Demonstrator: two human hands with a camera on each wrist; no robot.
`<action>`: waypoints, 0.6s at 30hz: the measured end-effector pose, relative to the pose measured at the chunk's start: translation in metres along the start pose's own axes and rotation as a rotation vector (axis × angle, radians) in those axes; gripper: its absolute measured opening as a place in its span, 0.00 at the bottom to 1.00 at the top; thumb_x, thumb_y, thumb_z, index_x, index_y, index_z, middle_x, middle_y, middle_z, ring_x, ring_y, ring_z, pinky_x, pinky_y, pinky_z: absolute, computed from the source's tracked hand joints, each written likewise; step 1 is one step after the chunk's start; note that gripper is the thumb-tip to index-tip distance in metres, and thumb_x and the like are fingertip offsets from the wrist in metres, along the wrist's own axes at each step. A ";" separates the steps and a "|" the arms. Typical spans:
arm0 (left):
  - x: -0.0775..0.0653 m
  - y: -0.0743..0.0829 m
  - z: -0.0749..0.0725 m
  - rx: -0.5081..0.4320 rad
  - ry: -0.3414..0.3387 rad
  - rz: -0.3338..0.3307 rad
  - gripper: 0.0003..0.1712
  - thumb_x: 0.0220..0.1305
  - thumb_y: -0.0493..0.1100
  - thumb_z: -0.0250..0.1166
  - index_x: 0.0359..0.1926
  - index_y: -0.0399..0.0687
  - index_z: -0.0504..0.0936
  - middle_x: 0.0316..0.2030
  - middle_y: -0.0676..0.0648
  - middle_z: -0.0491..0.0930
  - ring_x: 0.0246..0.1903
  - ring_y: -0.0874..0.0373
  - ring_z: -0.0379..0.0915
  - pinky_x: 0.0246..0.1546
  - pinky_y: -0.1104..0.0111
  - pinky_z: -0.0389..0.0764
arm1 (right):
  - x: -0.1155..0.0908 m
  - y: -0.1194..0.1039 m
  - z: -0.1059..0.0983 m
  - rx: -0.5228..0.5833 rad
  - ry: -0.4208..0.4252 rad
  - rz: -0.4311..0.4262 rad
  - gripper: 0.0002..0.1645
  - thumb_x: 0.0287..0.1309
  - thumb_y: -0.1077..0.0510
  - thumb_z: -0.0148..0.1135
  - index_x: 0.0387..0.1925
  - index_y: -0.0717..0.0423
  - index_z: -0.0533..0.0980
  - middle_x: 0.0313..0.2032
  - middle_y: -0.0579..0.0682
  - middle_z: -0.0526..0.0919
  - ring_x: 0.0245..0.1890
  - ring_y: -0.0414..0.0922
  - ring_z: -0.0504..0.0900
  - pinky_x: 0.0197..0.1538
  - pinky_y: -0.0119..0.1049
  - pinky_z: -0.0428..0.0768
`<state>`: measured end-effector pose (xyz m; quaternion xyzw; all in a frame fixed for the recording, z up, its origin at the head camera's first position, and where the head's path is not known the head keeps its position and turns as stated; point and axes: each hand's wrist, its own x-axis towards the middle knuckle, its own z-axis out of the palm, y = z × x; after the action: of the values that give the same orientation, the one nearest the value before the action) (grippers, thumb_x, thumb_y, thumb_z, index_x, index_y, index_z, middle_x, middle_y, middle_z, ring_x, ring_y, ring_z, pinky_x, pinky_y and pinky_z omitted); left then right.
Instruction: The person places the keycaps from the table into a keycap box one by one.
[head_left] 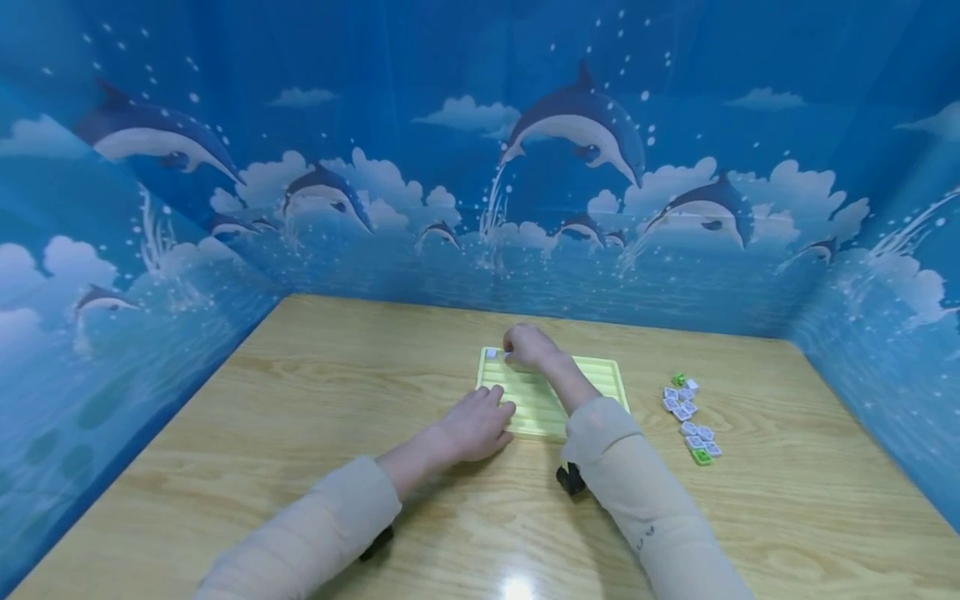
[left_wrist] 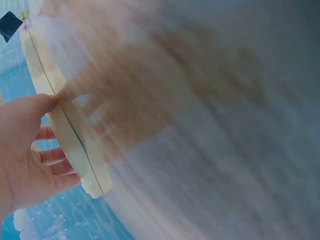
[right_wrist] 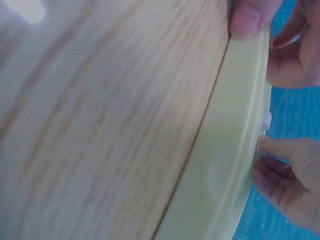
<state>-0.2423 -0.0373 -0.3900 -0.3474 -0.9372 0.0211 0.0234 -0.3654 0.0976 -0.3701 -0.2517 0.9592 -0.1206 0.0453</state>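
Observation:
A pale yellow tray (head_left: 534, 412) with raised ridges lies on the wooden table. My left hand (head_left: 476, 423) holds its near left corner; in the left wrist view the thumb of that hand (left_wrist: 22, 150) presses the outer wall while the fingers reach over the rim. At the tray's far left, my right hand (head_left: 531, 346) pinches a small white tile (head_left: 507, 357), mostly hidden by the fingers. Another white tile (head_left: 491, 353) sits in the far left corner, beside the right hand's fingertips. In the right wrist view, the right hand (right_wrist: 292, 180) is close above the tray's rim.
Right of the tray lie several loose white tiles (head_left: 681, 402) with markings, plus a green tile (head_left: 702, 457) and a green piece (head_left: 678, 379). A blue dolphin-print curtain (head_left: 465, 167) stands behind and beside the table (head_left: 360, 358).

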 end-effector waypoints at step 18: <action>0.001 0.000 0.002 0.018 0.007 -0.008 0.15 0.62 0.53 0.59 0.39 0.46 0.74 0.38 0.46 0.69 0.37 0.54 0.67 0.40 0.66 0.73 | 0.000 -0.002 0.001 -0.025 -0.033 0.024 0.10 0.58 0.59 0.61 0.39 0.61 0.77 0.35 0.52 0.80 0.35 0.46 0.77 0.38 0.37 0.77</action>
<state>-0.2436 -0.0366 -0.3923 -0.3437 -0.9382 0.0282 0.0300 -0.3642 0.0952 -0.3704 -0.2427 0.9627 -0.1040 0.0595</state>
